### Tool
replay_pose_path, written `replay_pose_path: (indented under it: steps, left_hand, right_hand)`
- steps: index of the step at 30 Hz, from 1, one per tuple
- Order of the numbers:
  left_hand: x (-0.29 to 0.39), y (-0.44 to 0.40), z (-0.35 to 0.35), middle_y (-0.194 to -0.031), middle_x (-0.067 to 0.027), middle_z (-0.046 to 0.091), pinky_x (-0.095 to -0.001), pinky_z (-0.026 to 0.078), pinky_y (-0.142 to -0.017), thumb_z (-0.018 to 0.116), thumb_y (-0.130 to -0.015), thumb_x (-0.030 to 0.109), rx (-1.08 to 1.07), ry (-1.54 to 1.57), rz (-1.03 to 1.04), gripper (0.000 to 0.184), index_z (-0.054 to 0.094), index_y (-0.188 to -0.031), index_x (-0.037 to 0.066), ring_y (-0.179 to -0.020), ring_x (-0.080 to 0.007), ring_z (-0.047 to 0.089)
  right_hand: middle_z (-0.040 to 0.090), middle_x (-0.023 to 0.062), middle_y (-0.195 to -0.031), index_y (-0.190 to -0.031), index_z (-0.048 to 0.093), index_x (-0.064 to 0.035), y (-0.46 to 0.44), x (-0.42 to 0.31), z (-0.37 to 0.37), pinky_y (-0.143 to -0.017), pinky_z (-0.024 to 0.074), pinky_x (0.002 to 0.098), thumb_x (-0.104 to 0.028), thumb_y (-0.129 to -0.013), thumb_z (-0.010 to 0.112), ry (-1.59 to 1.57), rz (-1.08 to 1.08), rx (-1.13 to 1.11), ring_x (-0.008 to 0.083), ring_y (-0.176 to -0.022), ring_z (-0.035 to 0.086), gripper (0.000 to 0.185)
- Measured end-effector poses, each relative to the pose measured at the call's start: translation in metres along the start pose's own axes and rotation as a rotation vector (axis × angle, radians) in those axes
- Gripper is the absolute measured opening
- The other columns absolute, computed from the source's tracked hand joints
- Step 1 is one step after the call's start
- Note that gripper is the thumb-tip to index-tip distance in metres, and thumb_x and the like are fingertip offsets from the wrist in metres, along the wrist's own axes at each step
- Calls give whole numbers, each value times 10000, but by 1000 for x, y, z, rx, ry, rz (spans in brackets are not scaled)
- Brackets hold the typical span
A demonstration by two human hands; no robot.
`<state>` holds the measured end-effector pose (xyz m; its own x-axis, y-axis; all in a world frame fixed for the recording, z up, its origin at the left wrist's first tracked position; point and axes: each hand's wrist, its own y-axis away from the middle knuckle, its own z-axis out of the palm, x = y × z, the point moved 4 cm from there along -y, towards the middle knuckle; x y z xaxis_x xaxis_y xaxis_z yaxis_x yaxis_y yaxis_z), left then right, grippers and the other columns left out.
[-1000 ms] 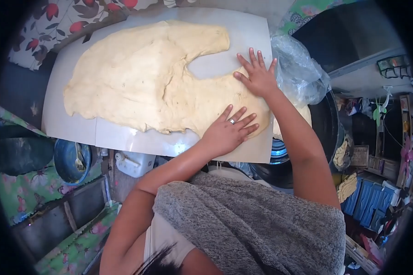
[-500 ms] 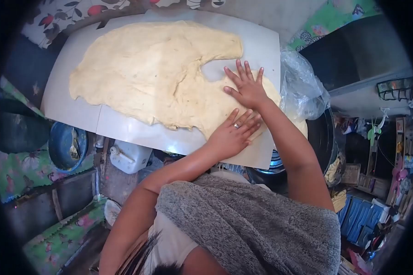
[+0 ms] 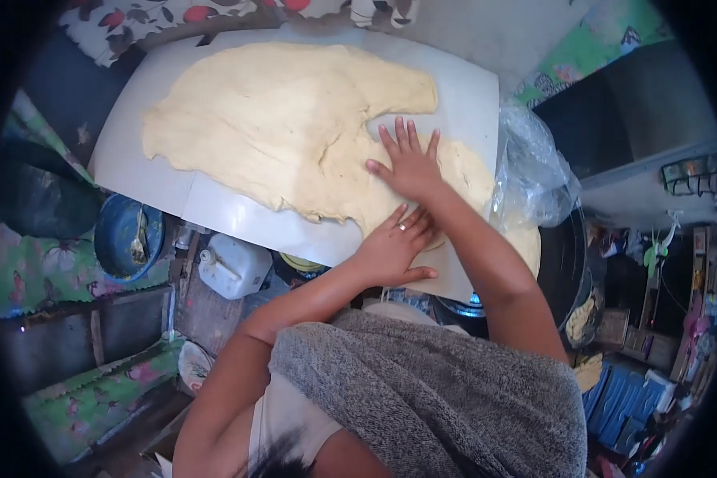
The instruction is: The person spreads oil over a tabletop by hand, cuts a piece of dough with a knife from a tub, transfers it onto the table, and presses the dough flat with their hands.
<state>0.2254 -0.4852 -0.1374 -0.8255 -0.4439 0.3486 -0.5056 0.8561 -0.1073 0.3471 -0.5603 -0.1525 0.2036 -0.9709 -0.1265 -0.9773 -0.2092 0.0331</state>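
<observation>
A wide, flattened sheet of pale yellow dough (image 3: 255,119) lies over a white board (image 3: 215,203), with a notch on its right side. My right hand (image 3: 410,166) rests palm down on the dough just below that notch, fingers spread. Closer to my body, my left hand (image 3: 390,248), with a ring on one finger, lies on the dough's lower right edge. Its thumb sticks out to the side, and its fingertips are partly hidden behind my right forearm. Neither hand grips anything.
Clear plastic bags (image 3: 534,167) bunch up at the board's right edge, beside a large black pan (image 3: 562,255). Below the board's left side are a blue basin (image 3: 123,255) with a utensil inside and a white jerrycan (image 3: 235,267). A grey towel (image 3: 438,390) drapes over my front.
My right hand has slid left across the dough, toward the notch. My left hand has shifted slightly, and its thumb now shows stretched out. The whole view has moved a little.
</observation>
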Motion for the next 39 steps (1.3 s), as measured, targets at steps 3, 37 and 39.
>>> replay_pose_path:
  steps: [3, 37, 39]
  left_hand:
    - [-1, 7, 0, -1422, -191, 290, -479, 104, -1101, 388, -838, 610, -41, 27, 31, 808, 312, -1368, 4, -1357, -323, 195]
    - [-192, -44, -83, -1432, -182, 276, -444, 154, -1102, 405, -895, 507, 286, -258, -359, 696, 302, -1362, 0, -1352, -311, 213]
    - [-196, -64, -65, -1461, -181, 214, -453, 118, -1111, 370, -901, 524, 221, -280, -301, 730, 229, -1397, 8, -1368, -306, 169]
  right_hand:
    - [60, 128, -1509, -1450, 143, -211, -1, -11, 3, -1019, -62, 649, -642, -867, 286, -20, -84, 115, 279, -1396, 51, 739]
    - [283, 70, -1459, -1409, 290, -171, 26, -17, -8, -1068, -14, 584, -491, -913, 361, -193, -77, 131, 255, -1368, 201, 595]
    - [298, 71, -1451, -1405, 296, -157, 33, -14, -7, -1077, 2, 568, -481, -915, 366, -224, -54, 146, 253, -1365, 212, 592]
